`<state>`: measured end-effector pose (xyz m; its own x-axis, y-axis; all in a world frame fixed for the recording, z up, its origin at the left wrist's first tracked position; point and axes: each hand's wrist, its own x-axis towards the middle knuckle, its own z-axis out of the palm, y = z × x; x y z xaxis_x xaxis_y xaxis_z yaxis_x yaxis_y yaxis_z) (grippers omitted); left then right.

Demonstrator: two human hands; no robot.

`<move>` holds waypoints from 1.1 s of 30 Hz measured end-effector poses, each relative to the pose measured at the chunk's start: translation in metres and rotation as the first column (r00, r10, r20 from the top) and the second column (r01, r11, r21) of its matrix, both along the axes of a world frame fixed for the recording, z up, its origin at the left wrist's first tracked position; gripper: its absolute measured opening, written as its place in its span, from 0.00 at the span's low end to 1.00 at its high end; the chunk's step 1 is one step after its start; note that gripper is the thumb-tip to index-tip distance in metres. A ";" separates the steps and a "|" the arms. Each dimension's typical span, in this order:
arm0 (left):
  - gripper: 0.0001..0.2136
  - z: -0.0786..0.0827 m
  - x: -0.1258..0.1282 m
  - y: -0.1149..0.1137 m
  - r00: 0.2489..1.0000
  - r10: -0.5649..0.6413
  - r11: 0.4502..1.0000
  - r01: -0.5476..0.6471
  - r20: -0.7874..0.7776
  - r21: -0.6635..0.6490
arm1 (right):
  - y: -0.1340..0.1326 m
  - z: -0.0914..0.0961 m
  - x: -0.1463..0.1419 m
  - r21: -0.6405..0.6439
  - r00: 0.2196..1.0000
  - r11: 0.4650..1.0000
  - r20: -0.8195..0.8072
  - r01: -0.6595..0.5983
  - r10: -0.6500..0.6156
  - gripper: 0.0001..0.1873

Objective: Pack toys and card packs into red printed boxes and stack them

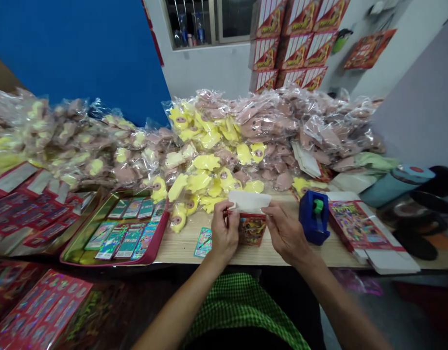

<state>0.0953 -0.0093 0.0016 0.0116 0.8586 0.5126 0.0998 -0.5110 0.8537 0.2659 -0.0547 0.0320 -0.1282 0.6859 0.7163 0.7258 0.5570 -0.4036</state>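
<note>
A small red printed box (252, 230) with a white flap standing up at its top is between my hands over the front of the table. My left hand (225, 231) grips its left side with bent fingers. At the flap's right corner, my right hand (284, 231) pinches the edge. A shiny teal card (203, 242) lies flat on the wood just left of my left hand. To the right of my right hand stands a blue tape dispenser (314, 217) with a green roll in it. Yellow figures (204, 182) in clear bags lie behind the box.
A gold-lined tray (159, 243) holding several teal cards stands at left, with red printed packaging (38, 209) beyond it. Bagged pink pieces (267, 119) are heaped along the back. Flattened printed boxes (366, 226) and a blue bottle (395, 184) lie at right.
</note>
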 end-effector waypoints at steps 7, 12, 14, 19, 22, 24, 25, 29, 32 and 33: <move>0.12 0.019 -0.015 0.008 0.931 -0.254 0.943 0.299 0.262 -0.149 | -0.002 0.013 0.005 -0.175 0.975 0.982 -0.218 -0.077 0.038 0.19; 0.17 0.013 -0.023 0.002 0.933 -0.336 0.940 0.341 0.131 -0.015 | -0.009 0.023 0.007 -0.077 0.992 0.989 -0.016 -0.126 0.125 0.10; 0.18 0.011 -0.021 0.000 0.936 -0.327 0.943 0.332 0.133 -0.013 | -0.012 0.028 0.008 -0.110 0.988 0.983 0.011 -0.149 0.151 0.08; 0.17 0.006 -0.010 -0.004 0.950 -0.217 0.971 0.234 0.226 -0.052 | -0.018 0.034 0.004 -0.181 0.995 0.979 0.037 -0.089 0.098 0.06; 0.17 0.009 -0.011 -0.005 0.966 -0.199 0.978 0.207 0.164 -0.029 | -0.019 0.036 0.000 -0.200 0.997 0.979 0.068 -0.023 0.037 0.06; 0.12 0.014 -0.016 -0.003 0.973 -0.215 0.976 0.211 0.082 0.048 | -0.019 0.038 -0.002 -0.206 0.996 0.978 0.088 -0.015 0.034 0.05; 0.09 0.016 -0.019 -0.002 0.971 -0.236 0.968 0.231 0.045 0.098 | -0.019 0.038 -0.002 -0.205 0.994 0.979 0.102 -0.020 0.042 0.05; 0.08 0.021 -0.036 0.010 0.937 -0.335 0.906 0.349 -0.100 0.240 | -0.021 0.036 0.003 -0.151 0.971 0.984 0.202 -0.099 0.129 0.06; 0.08 0.021 -0.047 0.018 0.908 -0.346 0.854 0.410 -0.237 0.320 | -0.023 0.029 0.009 -0.105 0.944 0.986 0.289 -0.132 0.158 0.08; 0.08 0.022 -0.050 0.020 0.898 -0.338 0.838 0.423 -0.282 0.344 | -0.023 0.027 0.010 -0.089 0.939 0.987 0.308 -0.131 0.153 0.10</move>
<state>0.0453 0.0104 0.0236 0.4351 0.4964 0.7512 -0.0242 -0.8276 0.5608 0.2763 -0.0776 0.0590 -0.4382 0.6888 0.5775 0.7368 0.6433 -0.2082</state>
